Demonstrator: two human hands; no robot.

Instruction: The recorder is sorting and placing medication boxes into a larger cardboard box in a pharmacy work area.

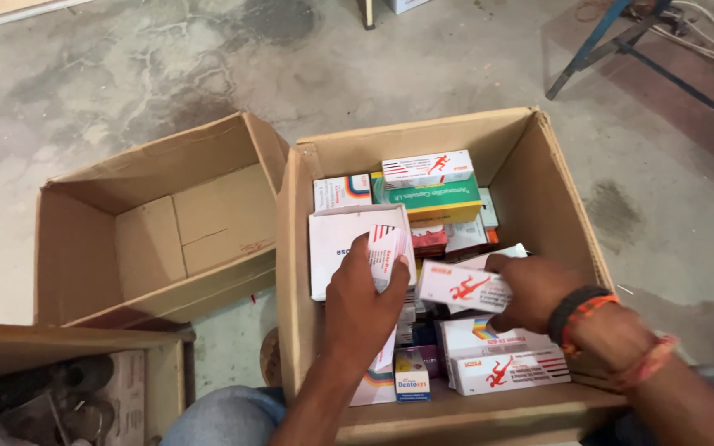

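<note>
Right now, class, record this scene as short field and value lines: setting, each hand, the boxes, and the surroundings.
Setting: concrete floor, seen from above.
Left hand: grips a small white carton with red stripes.
Right hand: grips a white carton with a red running figure.
Main box: open cardboard box, packed with small medicine cartons.
Green carton: lies near the far end of the main box.
Second box: open cardboard box to the left, nothing inside it.
Wrist: dark and orange bands on the right wrist.
Surroundings: blue metal frame at upper right.

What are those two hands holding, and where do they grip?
Left hand grips a white carton at its lower end; right hand holds a white-and-red carton by its right end.
</note>
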